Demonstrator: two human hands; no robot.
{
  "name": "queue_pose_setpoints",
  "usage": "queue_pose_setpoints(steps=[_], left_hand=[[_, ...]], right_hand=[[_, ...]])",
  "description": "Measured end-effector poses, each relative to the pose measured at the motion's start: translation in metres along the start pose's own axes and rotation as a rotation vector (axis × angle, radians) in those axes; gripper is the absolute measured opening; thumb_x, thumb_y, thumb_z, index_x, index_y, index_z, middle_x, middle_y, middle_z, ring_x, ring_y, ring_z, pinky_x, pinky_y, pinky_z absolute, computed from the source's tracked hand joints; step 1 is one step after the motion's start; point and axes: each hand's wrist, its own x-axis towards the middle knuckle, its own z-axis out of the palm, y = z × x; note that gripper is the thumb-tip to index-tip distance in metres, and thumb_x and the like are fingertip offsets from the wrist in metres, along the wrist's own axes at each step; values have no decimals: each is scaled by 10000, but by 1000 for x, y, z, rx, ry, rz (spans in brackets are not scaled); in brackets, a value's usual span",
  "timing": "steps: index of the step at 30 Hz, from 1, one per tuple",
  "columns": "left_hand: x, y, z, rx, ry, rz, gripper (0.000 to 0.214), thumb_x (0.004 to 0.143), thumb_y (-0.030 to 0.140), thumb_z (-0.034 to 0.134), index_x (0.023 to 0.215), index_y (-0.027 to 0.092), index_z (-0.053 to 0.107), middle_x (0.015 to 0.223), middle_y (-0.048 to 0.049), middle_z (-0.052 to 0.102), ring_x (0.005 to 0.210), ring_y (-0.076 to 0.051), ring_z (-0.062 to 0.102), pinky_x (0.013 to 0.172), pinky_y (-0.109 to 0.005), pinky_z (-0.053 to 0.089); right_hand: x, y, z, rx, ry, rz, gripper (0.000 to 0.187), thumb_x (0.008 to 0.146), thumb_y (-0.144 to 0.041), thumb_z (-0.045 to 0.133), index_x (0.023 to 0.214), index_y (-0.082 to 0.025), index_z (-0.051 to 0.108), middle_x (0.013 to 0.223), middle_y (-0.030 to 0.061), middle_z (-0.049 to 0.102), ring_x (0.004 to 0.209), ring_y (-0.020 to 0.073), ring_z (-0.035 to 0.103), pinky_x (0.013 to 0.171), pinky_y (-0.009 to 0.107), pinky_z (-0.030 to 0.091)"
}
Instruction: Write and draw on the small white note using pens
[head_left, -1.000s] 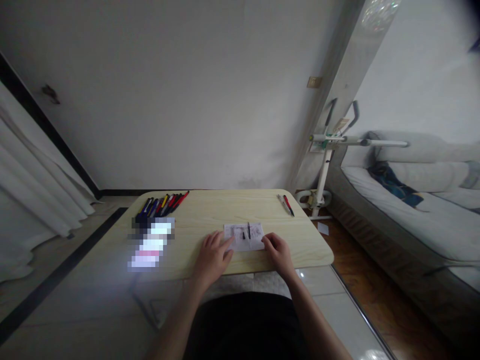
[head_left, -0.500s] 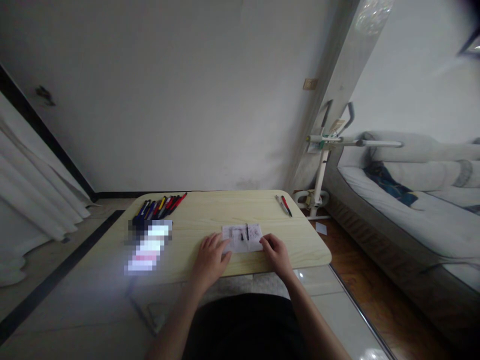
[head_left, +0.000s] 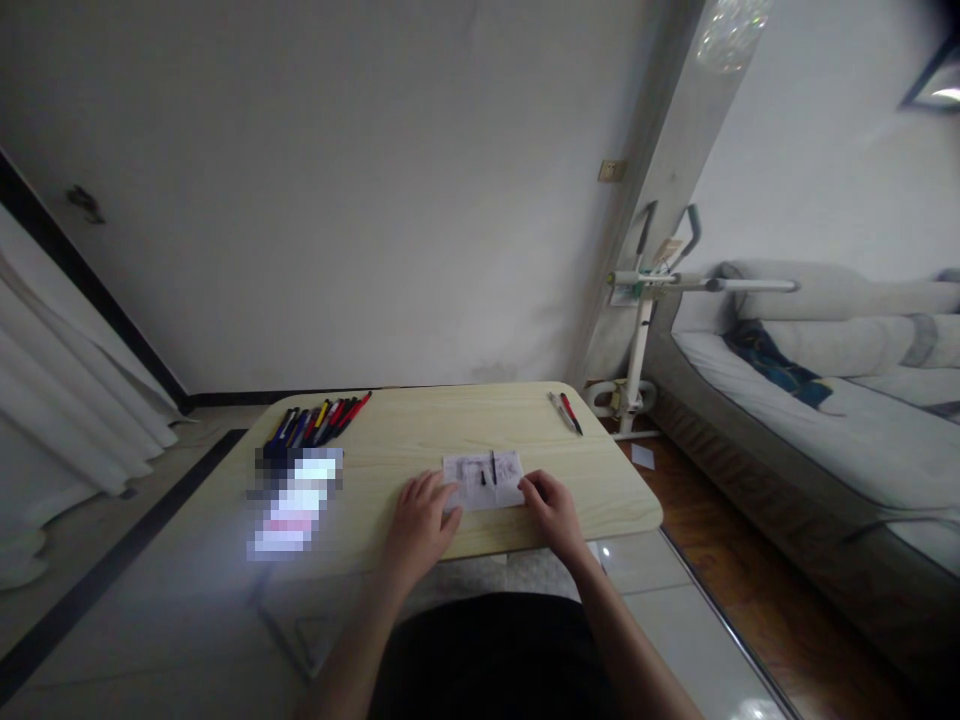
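Observation:
A small white sheet of paper [head_left: 469, 492] with dark marks lies near the table's front edge. On it rest a thin dark pen-like stick [head_left: 493, 467] and a short black piece [head_left: 483, 478], both too small to name surely. My left hand [head_left: 425, 512] lies flat with its fingers spread, the fingertips and thumb at the paper's left edge. At the right edge, my right hand [head_left: 550, 503] has its fingers curled, thumb and forefinger pinching the paper's side.
Several pens and markers [head_left: 319, 420] lie at the table's back left, above a bright pixelated patch [head_left: 292, 505]. A red pen [head_left: 571, 412] and a grey one [head_left: 561, 412] lie back right. Beyond the wooden table [head_left: 450, 415] stand white exercise equipment [head_left: 637, 340] and a bed [head_left: 862, 430].
The camera view has shifted slightly. Both hands stay at the paper's sides, and nothing on the table has visibly moved.

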Motion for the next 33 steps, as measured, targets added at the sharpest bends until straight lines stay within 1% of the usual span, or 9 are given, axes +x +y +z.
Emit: queue_pose_setpoints(steps=[3,6,8,11,17,20,23,28,33], left_hand=[[1,-1,1,5,15,5,325,797,332,439,1092,214,506,1137,-75,512,1107,-231,394,960,-438,269],[7,-2,4,9,23,-6,313,795,325,445,1082,222,513,1107,-72,530,1090,-230,411,944,-434,292],[14,-1,7,10,29,-5,298,794,322,446,1060,218,529,1108,-74,528,1092,-227,411,948,-426,292],[27,3,9,8,18,34,281,792,317,451,1033,213,552,1121,-79,513,1107,-221,400,962,-407,283],[47,11,10,-9,-27,82,236,787,294,458,968,210,584,1110,-82,514,1097,-220,407,958,-409,284],[50,12,12,-28,-43,84,225,780,286,470,946,199,593,1116,-85,509,1099,-220,404,954,-406,287],[51,12,13,-22,-53,83,242,776,284,475,971,196,589,1138,-88,499,1102,-223,402,956,-406,285],[53,12,13,-3,-68,104,239,766,275,489,967,203,598,1147,-86,503,1113,-230,395,961,-411,279],[57,11,14,6,-70,118,246,748,274,516,970,211,601,1157,-84,504,1112,-226,398,958,-412,283]], right_hand=[[-1,-1,0,1,3,-8,250,784,-344,436,650,-160,539,559,-6,499,543,127,451,511,222,334],[-1,-1,0,8,0,-9,257,791,-348,427,649,-162,535,559,-7,491,544,128,447,511,223,335],[-1,-2,0,14,-2,-11,261,792,-352,423,650,-163,534,557,-7,489,541,128,446,512,225,337],[0,-2,0,23,2,-10,257,790,-351,426,649,-164,531,559,-5,493,543,129,448,515,225,338],[0,-3,0,33,24,-7,242,783,-339,438,641,-166,531,550,-13,497,531,123,448,509,220,335],[0,-4,0,39,34,-11,242,775,-337,443,630,-167,535,545,-14,502,529,122,453,511,219,338],[0,-4,-1,41,30,-12,240,775,-332,443,636,-165,546,558,-8,516,536,124,457,513,220,341],[0,-5,-2,50,18,-9,235,785,-324,434,663,-164,555,575,-2,522,552,127,463,517,221,345],[0,-5,-2,49,25,-5,235,778,-324,437,640,-167,544,562,-4,517,544,128,465,512,221,344]])
